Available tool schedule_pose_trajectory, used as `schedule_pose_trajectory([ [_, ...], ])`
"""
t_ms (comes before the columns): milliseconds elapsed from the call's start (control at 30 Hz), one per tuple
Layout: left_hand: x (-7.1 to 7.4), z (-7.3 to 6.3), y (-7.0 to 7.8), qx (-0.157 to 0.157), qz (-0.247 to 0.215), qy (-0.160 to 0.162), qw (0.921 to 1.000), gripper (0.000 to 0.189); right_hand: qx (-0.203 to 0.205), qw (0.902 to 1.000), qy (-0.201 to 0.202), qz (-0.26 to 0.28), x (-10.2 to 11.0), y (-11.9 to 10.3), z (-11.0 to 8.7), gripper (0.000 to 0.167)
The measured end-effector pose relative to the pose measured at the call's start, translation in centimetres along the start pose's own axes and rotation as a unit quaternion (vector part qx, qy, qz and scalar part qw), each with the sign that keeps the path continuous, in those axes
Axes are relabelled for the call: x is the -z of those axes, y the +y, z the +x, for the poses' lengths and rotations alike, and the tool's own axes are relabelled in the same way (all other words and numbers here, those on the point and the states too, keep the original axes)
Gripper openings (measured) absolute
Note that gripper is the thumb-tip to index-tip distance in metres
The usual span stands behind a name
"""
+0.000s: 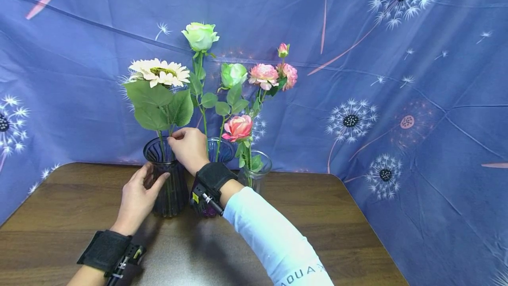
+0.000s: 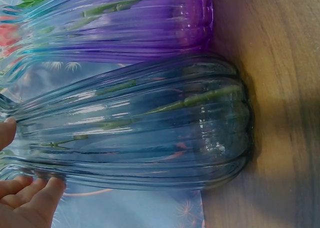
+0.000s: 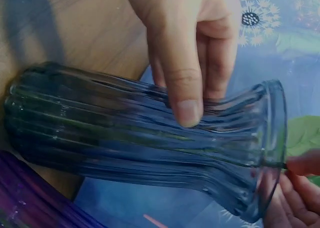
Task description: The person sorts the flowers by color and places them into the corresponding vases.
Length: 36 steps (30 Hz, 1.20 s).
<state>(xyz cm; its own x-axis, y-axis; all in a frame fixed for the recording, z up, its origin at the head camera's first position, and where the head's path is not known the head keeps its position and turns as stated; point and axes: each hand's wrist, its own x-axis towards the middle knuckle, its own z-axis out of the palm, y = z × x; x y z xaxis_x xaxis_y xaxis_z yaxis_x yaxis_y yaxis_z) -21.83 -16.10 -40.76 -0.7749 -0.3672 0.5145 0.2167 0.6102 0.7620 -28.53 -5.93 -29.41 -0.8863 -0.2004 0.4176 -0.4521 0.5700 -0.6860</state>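
A fluted blue-grey glass vase (image 1: 171, 195) stands upright on the table at left. My left hand (image 1: 136, 193) holds it by the narrowed neck, with the thumb (image 3: 186, 97) on one side and the fingers around the other. Over its rim, my right hand (image 1: 189, 147) pinches a thin green stem between thumb and fingertips. A cream sunflower (image 1: 160, 73) with broad green leaves (image 1: 152, 105) rises above this vase. Through the glass (image 2: 150, 138), green stems show, one reaching down near the base.
Just right stands a blue-to-purple vase (image 2: 190, 17) holding green-white roses (image 1: 200, 36), partly behind my right wrist. Beyond it, a clear glass vase (image 1: 263, 162) holds pink flowers (image 1: 238, 128). A blue dandelion-print cloth (image 1: 293, 136) hangs behind the wooden table (image 1: 317, 224).
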Motion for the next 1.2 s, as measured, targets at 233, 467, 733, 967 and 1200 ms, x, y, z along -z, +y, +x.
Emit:
schedule_pose_trajectory([
  [233,0.2,-0.1,0.0,0.007,-0.004,-0.008,0.9999,0.042,-0.003,0.9955,-0.030,-0.090,-0.1,-0.5,0.4,0.006],
  [467,0.1,0.0,-0.2,-0.006,0.002,0.006,1.0000,0.036,-0.004,0.9943,-0.039,-0.099,0.2,-0.9,0.5,0.009],
  [733,0.0,0.1,-0.3,-0.016,-0.001,0.012,0.9998,0.034,-0.009,0.9961,-0.058,-0.066,0.6,-1.0,0.5,0.012],
  [967,0.1,0.2,-0.2,-0.013,0.001,0.009,0.9999,0.035,-0.024,0.9970,-0.070,-0.024,0.7,-1.0,0.4,0.013],
  [1200,0.1,0.5,-0.4,-0.005,0.008,0.003,0.9999,0.037,-0.016,0.9969,-0.073,0.026,1.9,-0.5,-0.1,0.015],
])
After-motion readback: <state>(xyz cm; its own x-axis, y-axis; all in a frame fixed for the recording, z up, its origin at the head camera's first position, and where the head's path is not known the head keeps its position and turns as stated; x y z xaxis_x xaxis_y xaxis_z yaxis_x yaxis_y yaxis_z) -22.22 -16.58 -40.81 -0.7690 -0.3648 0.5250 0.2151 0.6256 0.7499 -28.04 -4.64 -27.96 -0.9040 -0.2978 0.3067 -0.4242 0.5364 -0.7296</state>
